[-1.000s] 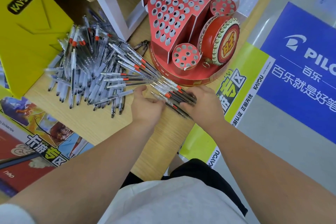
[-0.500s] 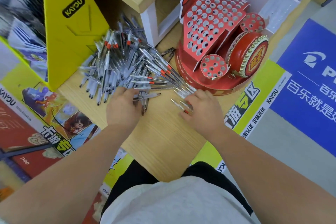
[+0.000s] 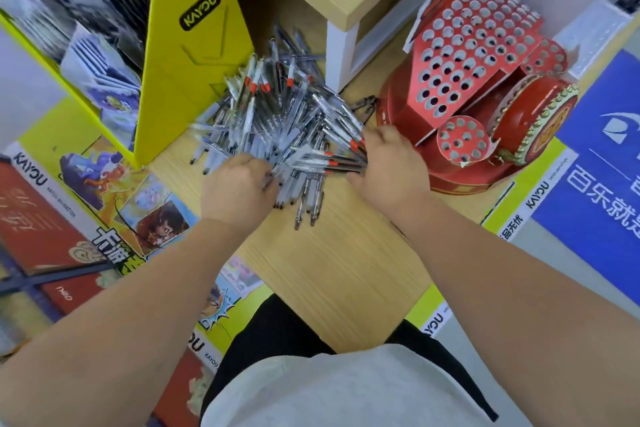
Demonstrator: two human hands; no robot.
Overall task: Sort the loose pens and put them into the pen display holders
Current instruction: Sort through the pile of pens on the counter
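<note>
- On the counter [image 3: 329, 253], between the yellow box [image 3: 194, 80] and the red holder [image 3: 474, 55], the pens [image 3: 277, 121] lie in one big messy pile
- Our right hand [image 3: 391, 166] curls round a bunch with orange bands
- Our left hand [image 3: 239, 191] digs into the near edge; we cannot tell if it holds any
- We should line the tips up the same way, then drop one pen in each hole

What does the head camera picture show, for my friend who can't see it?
A person's left hand and right hand grip pens in a big loose pile on a wooden table. A red pen holder with empty holes stands beside it.
</note>
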